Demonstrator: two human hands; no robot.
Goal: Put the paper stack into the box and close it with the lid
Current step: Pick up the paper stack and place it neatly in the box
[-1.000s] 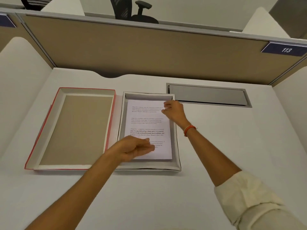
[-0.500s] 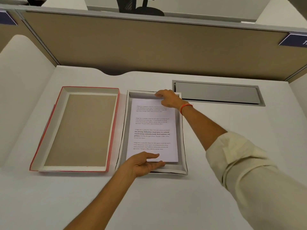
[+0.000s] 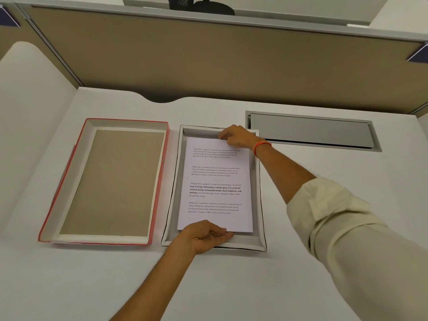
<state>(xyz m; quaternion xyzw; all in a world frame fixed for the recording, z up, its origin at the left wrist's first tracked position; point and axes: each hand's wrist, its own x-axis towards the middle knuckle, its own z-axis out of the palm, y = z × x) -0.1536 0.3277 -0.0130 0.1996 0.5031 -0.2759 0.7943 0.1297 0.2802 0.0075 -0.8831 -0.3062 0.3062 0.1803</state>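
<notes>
- To the left of both our hands, the lid lies upside down on the desk, its red rim up and its brown inside showing; it sits just beside the box and touches neither hand.
- Our left hand rests at the near end of the box, palm down, with the fingers together and laid flat on the near edge of the paper stack. The thumb is hidden, so we cannot tell whether the hand pinches the sheets or only presses on them.
- Between our two hands the paper stack lies flat inside the box, printed side up, with a strip of the grey box floor showing on every side.
- Our right hand sits at the far end of the box, fingers curled down onto the far right corner of the stack. Whether they clamp the sheets or just push on them, we cannot tell.
- An orange band circles the right wrist, and a rolled cream sleeve covers that arm nearer to us.
- To the right of the right hand, a grey hatch is set into the desk, close to the box corner.
</notes>
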